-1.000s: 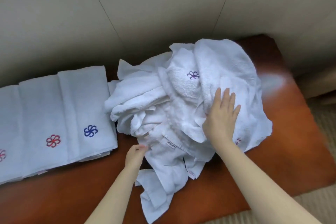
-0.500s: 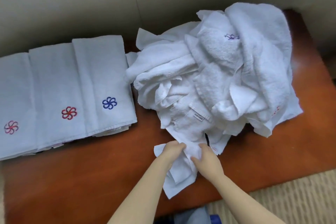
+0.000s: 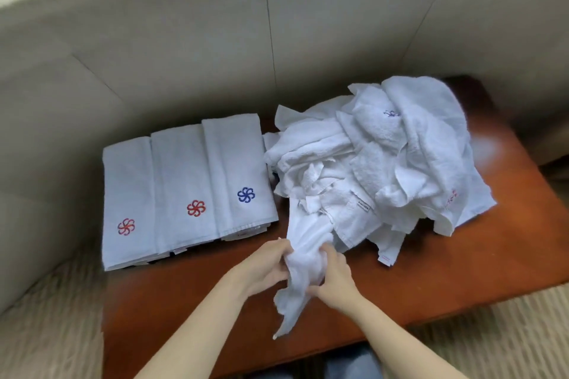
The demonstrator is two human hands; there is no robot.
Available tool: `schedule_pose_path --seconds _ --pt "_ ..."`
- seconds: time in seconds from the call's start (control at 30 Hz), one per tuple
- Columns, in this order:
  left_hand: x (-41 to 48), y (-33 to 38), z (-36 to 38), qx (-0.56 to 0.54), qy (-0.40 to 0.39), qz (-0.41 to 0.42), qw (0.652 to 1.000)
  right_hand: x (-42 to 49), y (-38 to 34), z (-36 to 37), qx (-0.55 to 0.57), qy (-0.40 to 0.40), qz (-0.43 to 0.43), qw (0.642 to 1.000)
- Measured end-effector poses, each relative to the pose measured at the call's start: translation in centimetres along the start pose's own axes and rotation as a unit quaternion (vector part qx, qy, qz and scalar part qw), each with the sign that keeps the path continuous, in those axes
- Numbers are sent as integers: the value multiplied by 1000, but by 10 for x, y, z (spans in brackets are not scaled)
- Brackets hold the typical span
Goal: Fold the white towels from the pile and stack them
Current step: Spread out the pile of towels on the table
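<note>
A loose pile of white towels lies on the right half of a brown wooden table. One white towel is stretched out of the pile's front toward me, its lower end hanging crumpled. My left hand grips this towel from the left and my right hand grips it from the right, close together above the table. Three folded white towels with red and blue flower emblems lie overlapping in a row at the left.
A grey padded wall rises right behind the table. Pale carpet shows past the table's front and left edges. Bare wood lies in front of the folded towels.
Both hands came together at the pile's front and took hold of one towel, then drew it toward me out of the pile. The view pulled back from the table.
</note>
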State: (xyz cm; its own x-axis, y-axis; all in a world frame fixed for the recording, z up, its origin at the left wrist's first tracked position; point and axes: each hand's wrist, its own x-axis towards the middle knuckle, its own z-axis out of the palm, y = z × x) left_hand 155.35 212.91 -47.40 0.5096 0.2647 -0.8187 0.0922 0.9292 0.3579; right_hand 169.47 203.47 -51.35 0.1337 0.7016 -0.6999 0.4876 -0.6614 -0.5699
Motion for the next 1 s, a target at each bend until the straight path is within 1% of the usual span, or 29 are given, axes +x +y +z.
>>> schedule_pose_path --seconds 0.07,0.1,0.13,0.2,0.3,0.33,0.4,0.5,0.57,0.63,0.67,0.7,0.73,0.8,0.87,0.9,0.93,1.0 --pt "-29 28 12 37 -34 36 998 -11 -33 -9 21 5 -43 999" --pt "-43 42 21 62 -39 54 996 -16 -51 -17 46 29 -76 996" --pt "-58 57 30 86 -41 73 993 -21 -69 -26 64 67 -105 990" --pt "-86 87 47 126 -43 116 984 -30 -104 -52 74 136 -127 980" --pt "-124 132 75 153 -47 192 968 -45 -148 -107 16 247 -120 961" --pt "-135 144 85 148 -53 217 964 -52 -159 -125 17 274 -136 952" --pt "-153 167 109 128 -75 268 952 -71 -178 -160 38 335 -186 923" --pt "-173 195 144 128 -91 328 931 -94 -199 -209 13 433 -229 871" --pt "-179 210 160 133 -84 355 922 -101 -212 -239 -11 488 -251 836" --pt "-173 223 170 134 -56 367 919 -100 -220 -262 -25 512 -263 818" --pt "-166 226 172 137 -35 373 917 -96 -220 -270 -35 509 -266 818" --pt "-156 228 173 145 -11 378 914 -88 -218 -274 -50 494 -265 826" --pt "-142 228 173 152 17 379 913 -77 -214 -276 -76 467 -259 842" --pt "-110 221 166 166 81 353 917 -48 -195 -273 -160 377 -231 883" --pt "-71 203 150 194 141 286 928 -14 -163 -260 -243 268 -165 918" --pt "-53 191 140 210 163 244 933 2 -145 -252 -272 219 -122 929" --pt "-37 179 130 225 177 202 937 16 -127 -244 -291 174 -84 937" --pt "-13 155 113 256 195 129 938 35 -95 -229 -305 98 -43 946"
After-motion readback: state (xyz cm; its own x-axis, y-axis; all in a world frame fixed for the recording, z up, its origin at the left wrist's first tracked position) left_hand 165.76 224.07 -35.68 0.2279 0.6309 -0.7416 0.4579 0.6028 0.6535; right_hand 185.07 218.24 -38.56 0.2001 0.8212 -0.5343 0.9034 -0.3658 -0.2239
